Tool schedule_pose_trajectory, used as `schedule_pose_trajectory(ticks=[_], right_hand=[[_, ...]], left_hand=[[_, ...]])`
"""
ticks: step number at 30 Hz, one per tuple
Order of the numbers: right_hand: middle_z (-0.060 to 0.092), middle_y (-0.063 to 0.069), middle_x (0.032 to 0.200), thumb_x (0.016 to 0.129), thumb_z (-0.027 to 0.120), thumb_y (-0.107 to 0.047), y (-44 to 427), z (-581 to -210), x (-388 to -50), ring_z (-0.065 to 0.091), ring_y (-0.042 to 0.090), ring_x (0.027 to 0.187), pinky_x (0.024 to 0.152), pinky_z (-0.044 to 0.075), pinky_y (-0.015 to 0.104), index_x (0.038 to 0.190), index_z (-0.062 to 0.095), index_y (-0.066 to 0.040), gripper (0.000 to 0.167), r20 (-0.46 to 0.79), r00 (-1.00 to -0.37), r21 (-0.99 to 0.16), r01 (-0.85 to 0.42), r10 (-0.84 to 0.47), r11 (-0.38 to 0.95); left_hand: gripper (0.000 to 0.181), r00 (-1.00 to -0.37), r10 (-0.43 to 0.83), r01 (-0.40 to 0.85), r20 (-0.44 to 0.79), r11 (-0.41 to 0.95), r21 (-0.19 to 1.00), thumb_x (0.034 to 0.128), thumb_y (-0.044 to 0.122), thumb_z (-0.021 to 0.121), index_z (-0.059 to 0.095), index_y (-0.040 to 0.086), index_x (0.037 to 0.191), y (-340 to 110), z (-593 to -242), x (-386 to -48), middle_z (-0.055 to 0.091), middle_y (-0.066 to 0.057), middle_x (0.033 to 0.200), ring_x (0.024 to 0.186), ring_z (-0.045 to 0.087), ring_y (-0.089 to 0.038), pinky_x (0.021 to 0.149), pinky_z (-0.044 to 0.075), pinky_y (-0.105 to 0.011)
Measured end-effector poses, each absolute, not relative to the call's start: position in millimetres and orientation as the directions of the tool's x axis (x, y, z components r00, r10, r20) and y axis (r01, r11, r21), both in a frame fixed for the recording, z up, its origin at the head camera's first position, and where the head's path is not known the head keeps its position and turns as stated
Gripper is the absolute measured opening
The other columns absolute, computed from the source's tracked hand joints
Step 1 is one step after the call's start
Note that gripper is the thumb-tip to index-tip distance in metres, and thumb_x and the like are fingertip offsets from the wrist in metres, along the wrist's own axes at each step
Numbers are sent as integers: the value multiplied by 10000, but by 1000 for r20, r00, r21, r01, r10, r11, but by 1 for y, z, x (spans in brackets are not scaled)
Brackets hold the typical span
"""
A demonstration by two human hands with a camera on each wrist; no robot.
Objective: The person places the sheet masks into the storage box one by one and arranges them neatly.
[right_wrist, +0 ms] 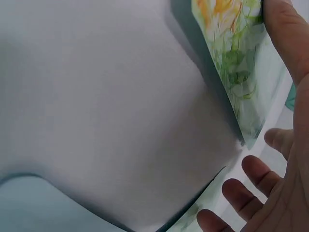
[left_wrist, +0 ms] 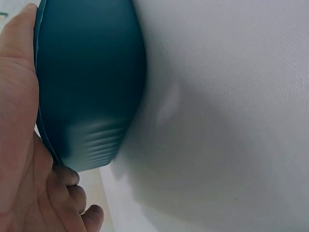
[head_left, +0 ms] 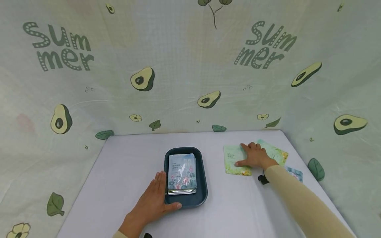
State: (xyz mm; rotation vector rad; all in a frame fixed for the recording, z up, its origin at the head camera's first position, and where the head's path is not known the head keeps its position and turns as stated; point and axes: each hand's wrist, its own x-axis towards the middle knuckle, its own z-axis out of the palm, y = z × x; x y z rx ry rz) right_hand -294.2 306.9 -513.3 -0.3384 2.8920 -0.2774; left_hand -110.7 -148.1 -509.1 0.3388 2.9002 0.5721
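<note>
A dark blue-green tray holds a stack of shiny blue flat packets with a floral print. My left hand rests along the tray's left side, fingers straight and thumb at the near rim; the left wrist view shows it against the tray wall. At the right, my right hand reaches over a pale green flat packet with yellow flowers. In the right wrist view its thumb lies on a flowered packet, while the other fingers are spread apart from it.
Another green packet lies beyond the right hand, and a blue floral packet is partly hidden under the right forearm. A white cloth covers the table. Avocado-printed curtain hangs behind and at both sides.
</note>
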Motion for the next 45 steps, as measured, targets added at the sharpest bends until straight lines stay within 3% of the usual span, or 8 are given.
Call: schedule_pose_trajectory(ticks=[11, 18, 27, 30, 33, 37, 42, 45], right_hand=[[415, 337, 1516, 726, 874, -692, 301, -513, -291, 404, 566, 1341, 1074, 357, 776, 1489, 480, -1, 1102, -84, -961, -241, -238, -265, 941], [581, 324, 1322, 725, 928, -595, 290, -518, -285, 596, 478, 1115, 969, 486, 695, 1474, 407, 22, 1102, -49, -967, -290, -225, -249, 930], [430, 276, 1376, 838, 909, -399, 280, -516, -274, 572, 310, 819, 837, 562, 536, 1581, 241, -49, 1059, -28, -973, -430, -196, -230, 881], [410, 273, 1414, 884, 877, -335, 280, -513, -270, 589, 318, 825, 845, 563, 547, 1616, 196, -76, 1033, 12, -974, -438, -209, -227, 874], [403, 304, 1490, 925, 839, -268, 280, -509, -266, 641, 414, 989, 944, 549, 612, 1644, 174, -98, 994, 32, -976, -461, -205, -215, 863], [459, 332, 1532, 959, 796, -220, 280, -507, -260, 570, 510, 1292, 1066, 481, 664, 1623, 303, -105, 835, 11, -986, -549, -145, -166, 823], [677, 257, 1166, 985, 760, -219, 279, -507, -256, 627, 358, 939, 772, 528, 454, 1495, 558, -98, 562, -26, -997, -683, -37, -76, 730], [669, 242, 1223, 1002, 739, -225, 277, -509, -253, 630, 354, 1003, 793, 528, 430, 1496, 578, -114, 531, -72, -995, -742, 8, -69, 670]], left_hand=[[1316, -958, 264, 200, -111, 893, 404, 827, 813, 688, 145, -42, 1668, -150, -510, -109, 156, -217, 1754, 1634, 145, -392, 1289, 253, -578], [1326, -962, 254, 192, -102, 891, 412, 824, 807, 698, 129, -42, 1669, -149, -511, -112, 156, -224, 1752, 1637, 126, -395, 1297, 231, -579], [1324, -964, 245, 180, -103, 887, 424, 828, 785, 716, 124, -51, 1666, -150, -511, -112, 156, -227, 1751, 1635, 129, -400, 1298, 228, -580], [1321, -964, 248, 186, -93, 885, 427, 828, 779, 722, 130, -54, 1665, -149, -510, -113, 161, -226, 1750, 1636, 129, -398, 1300, 224, -574], [1319, -965, 250, 193, -84, 885, 423, 827, 777, 725, 134, -53, 1665, -148, -510, -114, 170, -227, 1748, 1636, 135, -395, 1301, 225, -570], [1320, -963, 254, 194, -94, 889, 415, 825, 785, 718, 136, -51, 1666, -148, -510, -114, 170, -227, 1749, 1635, 138, -393, 1301, 228, -569], [1318, -960, 257, 189, -110, 885, 426, 827, 778, 723, 134, -51, 1665, -147, -506, -111, 165, -229, 1749, 1634, 138, -398, 1300, 226, -572], [1317, -959, 258, 187, -115, 884, 429, 828, 773, 727, 133, -52, 1665, -148, -505, -109, 167, -231, 1748, 1633, 142, -401, 1299, 231, -571]])
